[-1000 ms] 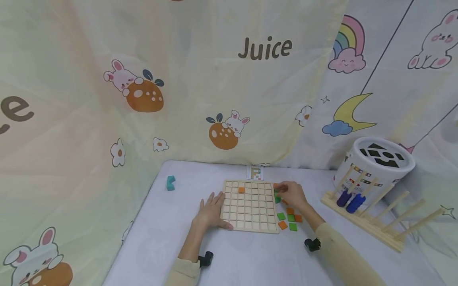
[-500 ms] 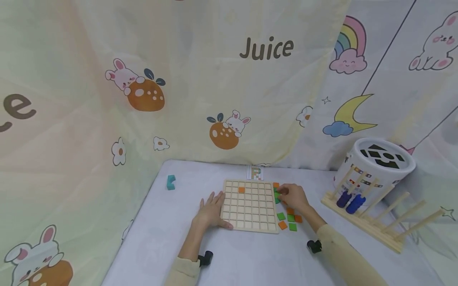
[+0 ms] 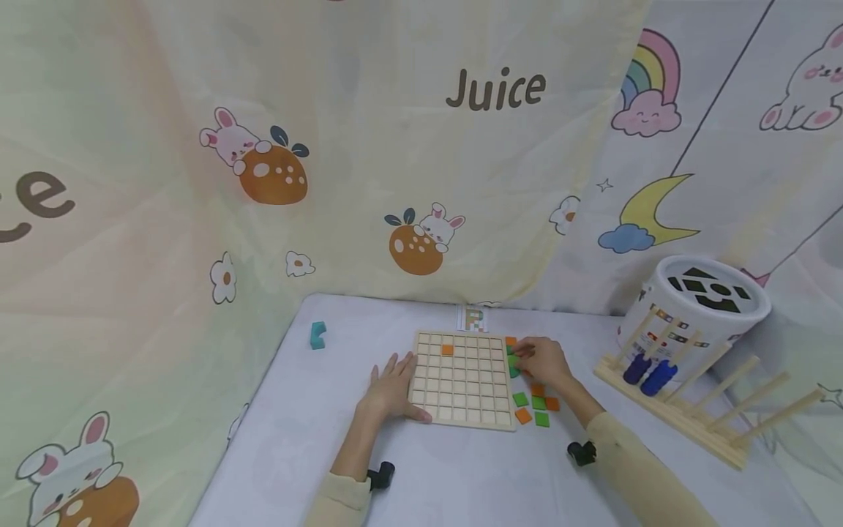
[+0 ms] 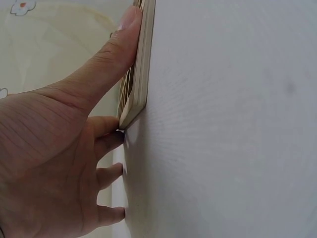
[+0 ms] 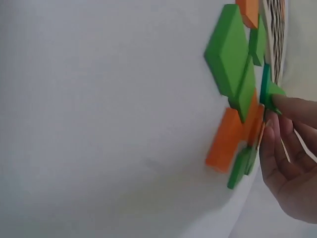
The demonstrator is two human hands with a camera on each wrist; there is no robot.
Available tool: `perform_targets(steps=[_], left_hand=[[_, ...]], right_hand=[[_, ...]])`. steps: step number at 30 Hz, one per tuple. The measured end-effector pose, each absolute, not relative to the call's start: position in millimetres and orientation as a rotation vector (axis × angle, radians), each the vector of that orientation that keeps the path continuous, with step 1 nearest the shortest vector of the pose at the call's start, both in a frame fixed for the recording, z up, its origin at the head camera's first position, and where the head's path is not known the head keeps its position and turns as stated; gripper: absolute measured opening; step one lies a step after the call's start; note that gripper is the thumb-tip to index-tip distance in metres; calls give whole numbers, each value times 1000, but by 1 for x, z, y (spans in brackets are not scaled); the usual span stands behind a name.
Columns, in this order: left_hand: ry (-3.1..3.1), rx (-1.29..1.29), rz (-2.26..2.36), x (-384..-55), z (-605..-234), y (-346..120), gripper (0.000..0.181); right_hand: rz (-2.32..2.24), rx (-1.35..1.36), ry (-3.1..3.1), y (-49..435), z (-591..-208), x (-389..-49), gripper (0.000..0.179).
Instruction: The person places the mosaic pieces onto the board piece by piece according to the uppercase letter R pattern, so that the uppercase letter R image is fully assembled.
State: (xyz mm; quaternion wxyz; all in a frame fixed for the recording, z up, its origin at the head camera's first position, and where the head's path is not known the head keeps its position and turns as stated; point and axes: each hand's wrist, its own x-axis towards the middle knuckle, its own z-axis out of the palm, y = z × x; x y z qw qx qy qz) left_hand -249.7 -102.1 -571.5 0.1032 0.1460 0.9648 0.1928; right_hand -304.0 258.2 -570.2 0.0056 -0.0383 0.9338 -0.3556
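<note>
A wooden grid board [image 3: 461, 388] lies on the white table with one orange tile [image 3: 448, 350] in its upper part. My left hand [image 3: 390, 388] rests at the board's left side, fingers spread and straight, thumb along the front left corner. The left wrist view shows that thumb [image 4: 106, 62] lying against the board's edge. Beyond the right edge, my right hand [image 3: 545, 362] pinches a green tile [image 5: 275, 90] between thumb and fingers, over a darker green piece [image 5: 265, 82]. Loose green tiles [image 5: 228, 52] and orange tiles [image 5: 225, 141] lie close by.
A small pattern card [image 3: 474, 318] lies behind the board. At the left back is a teal notched block [image 3: 318, 335]. On the right stand a wooden peg rack [image 3: 685, 421] with blue pieces and a white bucket [image 3: 698, 307]. A printed cloth hangs behind.
My right fingers have shifted slightly right, away from the board, baring the orange and green tiles at its upper right. My left hand stays on the board; the head view has turned slightly.
</note>
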Motion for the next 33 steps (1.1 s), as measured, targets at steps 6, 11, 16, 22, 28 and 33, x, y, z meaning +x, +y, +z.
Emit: perform_targets(steps=[6,11,16,22,28,33], left_hand=[[2843,431,567,-249,-573,-100,136],[2844,432,566,-250,-574,-100,136],[2838,429,564,-250,-572,-101,137],[2836,406,564,-251,-572,-103,137],[2837,408,595,-249,-570,-103,136],[2843,416,594,-249,-570,-102,136]], right_hand=[[-1184,-250,2924,269,-565,-307,23],[-1217,-302,2915,269,-562,-310,23],[-1277,-328,2896,257,-560,-313,24],[-1365,-316,2832,236,-559,-322,25],[-1425,-286,2794,221,-558,-327,24],[-1478,-314,2766,212,-561,-331,26]])
